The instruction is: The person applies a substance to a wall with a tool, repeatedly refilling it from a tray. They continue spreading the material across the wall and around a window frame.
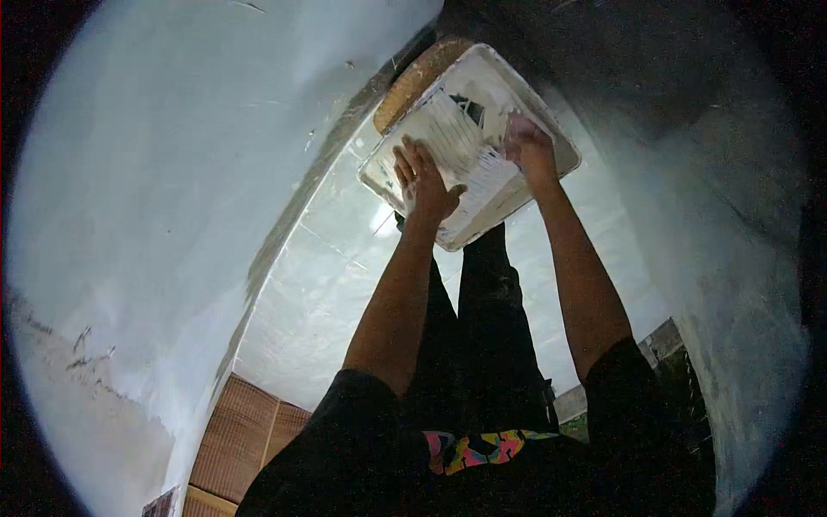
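Note:
A pale rectangular tray (508,200), its inside smeared with a white, paint-like coating, is held at a tilt beyond my legs. Ridges run across its middle, and a small dark patch (469,108) shows near its far side. My left hand (420,185) rests over the tray's left part, with fingers stretched and thumb apart; white residue marks its skin. Over the right part, my right hand (528,148) has its fingers curled in and slightly blurred. What it holds, if anything, is hidden. Brighter white streaks (495,168) lie between the two hands.
A tan, rounded piece (422,82) sits behind the tray's far left edge. Patchy grey-white walls rise at left (164,172) and right (689,198). Light floor tiles (319,258) lie below, with brown woven panels (237,431) at lower left.

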{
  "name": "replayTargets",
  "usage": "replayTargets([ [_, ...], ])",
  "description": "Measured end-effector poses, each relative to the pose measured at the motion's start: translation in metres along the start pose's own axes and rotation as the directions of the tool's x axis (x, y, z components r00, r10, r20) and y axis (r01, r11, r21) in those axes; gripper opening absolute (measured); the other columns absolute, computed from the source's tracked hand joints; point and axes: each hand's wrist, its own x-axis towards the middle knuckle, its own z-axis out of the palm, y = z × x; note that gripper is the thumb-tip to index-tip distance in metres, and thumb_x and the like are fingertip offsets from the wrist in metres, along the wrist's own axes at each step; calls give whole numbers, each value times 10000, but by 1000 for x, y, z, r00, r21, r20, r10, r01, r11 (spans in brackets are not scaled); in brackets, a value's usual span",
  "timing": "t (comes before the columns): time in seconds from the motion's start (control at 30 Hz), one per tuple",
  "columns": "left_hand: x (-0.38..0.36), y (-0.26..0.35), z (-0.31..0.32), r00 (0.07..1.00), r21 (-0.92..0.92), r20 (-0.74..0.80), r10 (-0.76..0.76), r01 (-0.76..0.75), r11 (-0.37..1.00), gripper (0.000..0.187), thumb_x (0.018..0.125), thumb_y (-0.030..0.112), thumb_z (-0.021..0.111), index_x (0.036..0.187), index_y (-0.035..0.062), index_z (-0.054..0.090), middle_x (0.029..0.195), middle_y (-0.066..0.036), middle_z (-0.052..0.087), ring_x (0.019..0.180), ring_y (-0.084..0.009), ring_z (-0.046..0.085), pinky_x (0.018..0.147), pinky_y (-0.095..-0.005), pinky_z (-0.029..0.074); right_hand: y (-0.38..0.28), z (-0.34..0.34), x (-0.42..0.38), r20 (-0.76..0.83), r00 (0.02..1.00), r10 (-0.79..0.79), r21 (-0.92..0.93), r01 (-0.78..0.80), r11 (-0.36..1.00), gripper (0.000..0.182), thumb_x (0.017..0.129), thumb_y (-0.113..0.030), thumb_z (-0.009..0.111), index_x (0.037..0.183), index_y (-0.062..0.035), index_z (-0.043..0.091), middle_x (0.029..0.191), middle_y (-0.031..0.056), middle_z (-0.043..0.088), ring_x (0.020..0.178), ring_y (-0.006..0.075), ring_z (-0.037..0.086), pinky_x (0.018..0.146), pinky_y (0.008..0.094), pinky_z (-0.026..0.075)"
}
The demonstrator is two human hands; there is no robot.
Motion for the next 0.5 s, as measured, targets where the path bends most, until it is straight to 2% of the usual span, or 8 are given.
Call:
replayTargets([
  [0.03,6,0,6,1000,-13,1,-23,23,1000,1316,713,490,838,1530,-97,-11,1596,-328,-112,1460,-555,-101,1180,-624,109,-6,5,6,-2,1000,7,3,-7,1000,315,931,-98,555,1215,-2,649,1072,111,683,909,210,650,857,376,512],
  [0.1,13,1,23,999,36,-50,-20,21,999,1360,674,500,859,1526,-103,-13,1592,-334,-121,1453,-568,-100,1176,-636,102,-18,10,15,-13,972,-234,-475,200,857,332,906,-69,535,1209,-17,659,1083,178,689,963,296,672,870,432,521],
  [0.13,13,1,25,994,82,-109,-15,24,996,1404,634,510,880,1522,-109,-15,1587,-341,-131,1447,-581,-99,1172,-647,96,-13,11,25,-22,975,-222,-474,186,861,332,906,-69,535,1209,-17,659,1083,178,689,963,296,672,870,432,521],
  [0.2,14,1,29,997,38,-77,-21,24,999,1411,614,482,897,1511,-128,-5,1581,-352,-127,1445,-587,-87,1172,-649,94,-10,16,42,140,819,-556,-595,518,614,353,867,-59,537,1195,-19,662,1107,236,680,1019,395,654,877,474,515],
  [0.23,15,1,31,993,47,-113,-11,16,999,1402,616,476,896,1507,-134,2,1579,-358,-123,1445,-589,-81,1171,-652,101,-8,20,44,148,764,-628,-701,529,479,367,825,-80,574,1177,-30,664,1092,252,675,1020,452,621,874,529,497],
  [0.27,14,1,31,989,57,-150,-2,11,998,1392,619,469,894,1504,-140,8,1576,-364,-119,1444,-592,-74,1169,-654,108,-5,26,44,145,770,-621,-701,523,486,367,825,-80,574,1177,-30,664,1092,252,675,1020,452,621,874,529,497],
  [0.33,15,2,29,990,59,-139,-5,13,998,1380,625,470,889,1503,-141,17,1575,-369,-109,1442,-597,-70,1167,-656,121,-2,39,51,294,728,-619,-838,508,200,338,797,-115,619,1126,-55,673,1040,208,683,969,417,630,879,540,477],
  [0.5,16,-3,36,991,83,-132,-2,13,996,1353,645,488,869,1501,-145,34,1570,-384,-90,1434,-612,-62,1157,-666,147,17,67,19,232,858,-459,-935,326,136,446,688,-169,678,1131,-127,654,1132,119,647,1118,326,574,933,551,412],
])
